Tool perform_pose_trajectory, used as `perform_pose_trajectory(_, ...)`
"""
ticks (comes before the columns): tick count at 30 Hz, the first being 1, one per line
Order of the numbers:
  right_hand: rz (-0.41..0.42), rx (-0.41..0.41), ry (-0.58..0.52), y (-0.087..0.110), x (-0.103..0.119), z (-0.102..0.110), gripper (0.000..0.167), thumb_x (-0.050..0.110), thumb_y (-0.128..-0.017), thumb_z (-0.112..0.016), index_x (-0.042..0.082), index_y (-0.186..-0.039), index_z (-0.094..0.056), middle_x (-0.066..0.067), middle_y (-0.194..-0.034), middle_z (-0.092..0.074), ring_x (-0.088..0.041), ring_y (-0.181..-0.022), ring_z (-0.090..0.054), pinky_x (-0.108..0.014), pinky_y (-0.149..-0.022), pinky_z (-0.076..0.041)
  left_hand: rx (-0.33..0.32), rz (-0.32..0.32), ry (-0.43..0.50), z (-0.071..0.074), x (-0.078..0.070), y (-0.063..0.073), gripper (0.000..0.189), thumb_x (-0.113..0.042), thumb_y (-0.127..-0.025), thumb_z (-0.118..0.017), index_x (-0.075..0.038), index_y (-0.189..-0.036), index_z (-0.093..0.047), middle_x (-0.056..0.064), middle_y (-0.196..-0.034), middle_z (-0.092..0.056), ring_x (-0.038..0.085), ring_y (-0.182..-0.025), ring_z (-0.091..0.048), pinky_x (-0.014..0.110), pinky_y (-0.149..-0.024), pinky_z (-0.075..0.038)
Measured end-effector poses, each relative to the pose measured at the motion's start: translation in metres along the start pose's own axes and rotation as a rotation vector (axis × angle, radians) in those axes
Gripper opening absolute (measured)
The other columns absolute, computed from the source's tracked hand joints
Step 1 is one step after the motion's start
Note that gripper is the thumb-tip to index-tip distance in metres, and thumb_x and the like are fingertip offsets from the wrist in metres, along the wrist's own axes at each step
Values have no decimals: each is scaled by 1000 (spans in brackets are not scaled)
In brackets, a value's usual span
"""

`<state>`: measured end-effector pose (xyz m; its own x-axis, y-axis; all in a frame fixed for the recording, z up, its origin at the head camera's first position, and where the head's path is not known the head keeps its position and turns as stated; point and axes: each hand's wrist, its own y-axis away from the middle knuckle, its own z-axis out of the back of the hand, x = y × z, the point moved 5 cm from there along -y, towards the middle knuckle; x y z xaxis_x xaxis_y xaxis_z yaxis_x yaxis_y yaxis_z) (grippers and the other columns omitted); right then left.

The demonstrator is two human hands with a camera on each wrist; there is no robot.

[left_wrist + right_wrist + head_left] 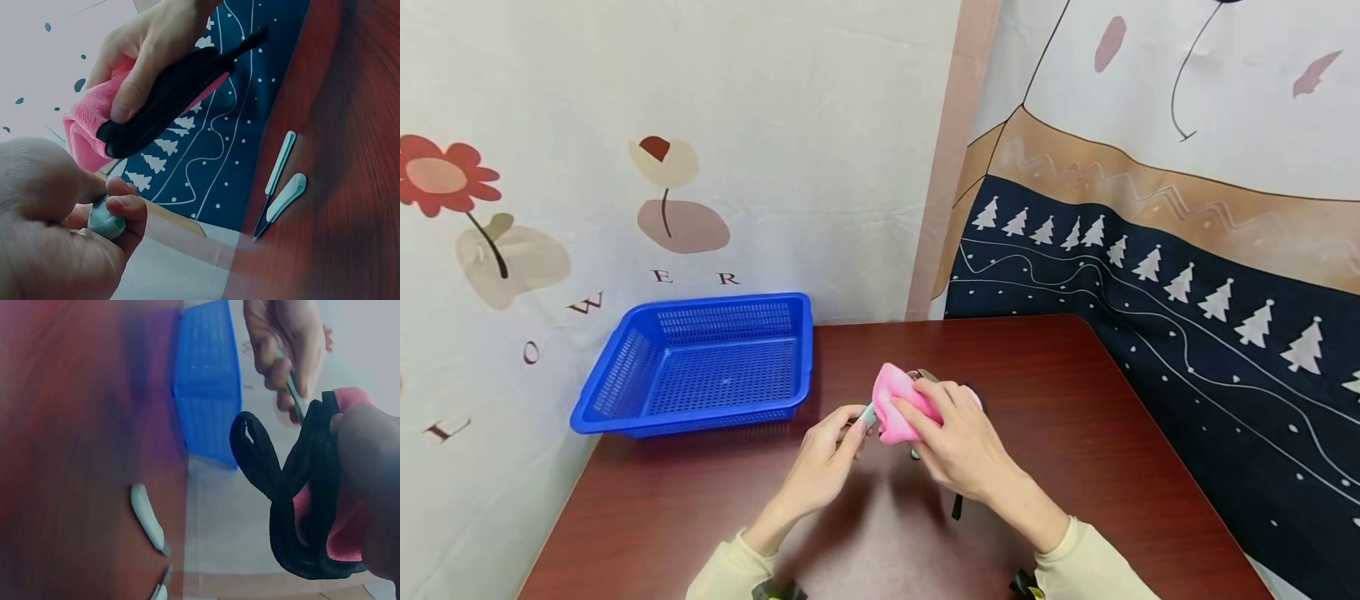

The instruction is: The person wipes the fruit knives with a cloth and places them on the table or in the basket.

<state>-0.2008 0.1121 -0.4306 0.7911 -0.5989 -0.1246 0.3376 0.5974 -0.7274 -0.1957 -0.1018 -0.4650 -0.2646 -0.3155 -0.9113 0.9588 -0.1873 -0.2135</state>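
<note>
In the head view my left hand grips the mint-green handle of a utensil, whose far end is hidden by a pink cloth. My right hand holds this cloth bunched over it, fingers bent across the top. The left wrist view shows the rounded butt of the green handle between curled fingers. Black trim runs along the cloth under the right thumb. From the right wrist, a black loop hangs off the cloth's edge. What kind of utensil it is, I cannot tell.
On the brown table, utensils with mint-green handles lie beyond the hands, partly hidden in the head view. A blue perforated basket stands at the back left. Printed curtains hang behind and along the right side.
</note>
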Motion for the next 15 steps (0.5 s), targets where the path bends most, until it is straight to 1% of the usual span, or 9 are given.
perform_pose_trajectory(3,29,18,3,-1,7,-4,41,34,-114,-51,17,-144,-74,-18,-137,-70,-33,-113,-66,-48,-89,-58,2,-7,-12,0,0,0,20,-9,-116,-59,-5,-127,-75,5,-94,-72,6,-77,-65,22,-70,-56)
perform_pose_trajectory(5,37,27,9,-1,9,-6,41,35,-115,-50,18,-144,-74,-17,-137,-70,-32,-113,-66,-46,-89,-57,5,-16,-18,0,0,1,20,-10,-116,-58,-5,-126,-75,5,-91,-71,6,-77,-65,22,-69,-55)
perform_pose_trajectory(9,33,47,29,0,8,-9,41,34,-116,-49,18,-145,-74,-18,-139,-70,-31,-113,-65,-46,-91,-57,11,-57,-15,0,-3,2,18,-10,-117,-58,-5,-122,-75,7,-86,-68,3,-74,-61,21,-67,-52)
perform_pose_trajectory(12,25,61,36,0,6,-9,40,30,-111,-57,18,-146,-73,-18,-141,-69,-33,-116,-66,-47,-95,-57,11,-78,-6,1,-4,3,18,-10,-117,-58,-5,-121,-75,6,-83,-66,1,-73,-58,21,-65,-49)
perform_pose_trajectory(15,5,81,40,0,1,-9,47,26,-102,-71,18,-149,-71,-19,-144,-68,-35,-120,-66,-48,-99,-59,11,-73,-9,2,-4,4,18,-10,-117,-58,-5,-122,-75,2,-82,-63,0,-71,-56,21,-62,-46)
